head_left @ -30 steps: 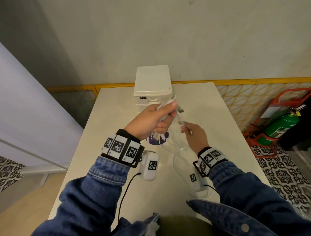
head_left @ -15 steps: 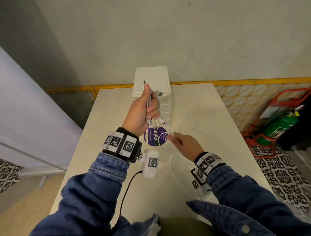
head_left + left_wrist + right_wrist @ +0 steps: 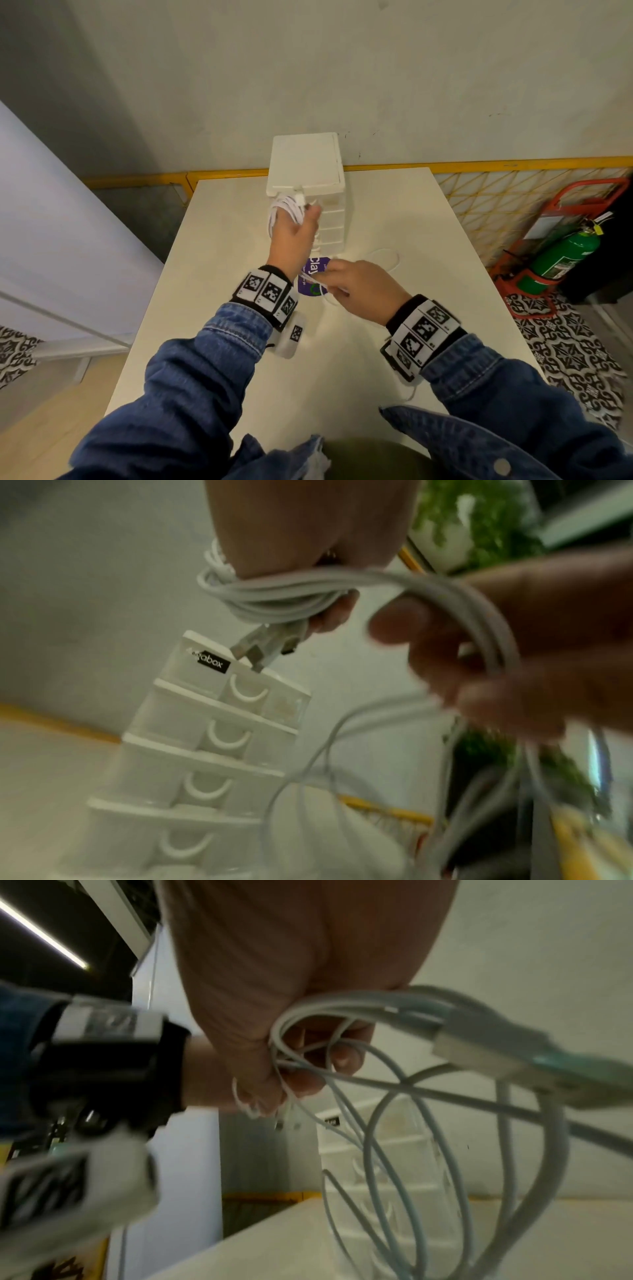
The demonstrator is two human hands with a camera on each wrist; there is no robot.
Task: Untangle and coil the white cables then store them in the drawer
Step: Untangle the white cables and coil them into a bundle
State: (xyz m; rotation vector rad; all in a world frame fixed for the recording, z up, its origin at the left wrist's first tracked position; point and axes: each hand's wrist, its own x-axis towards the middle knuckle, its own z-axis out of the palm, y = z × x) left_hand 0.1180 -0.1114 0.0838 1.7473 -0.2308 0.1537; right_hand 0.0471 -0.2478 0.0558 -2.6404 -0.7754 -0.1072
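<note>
1. Above the tabletop (image 3: 239,342), the left hand (image 3: 291,236) holds coiled white cables (image 3: 286,209) beside the drawer unit (image 3: 306,164), fingers clamped round the loops.
2. Only the left wrist view shows the plugs (image 3: 260,647) pointing down toward the top drawer.
3. Lower, the right hand (image 3: 359,287) has its fingers pinched on loose cable strands (image 3: 394,1123).
</note>
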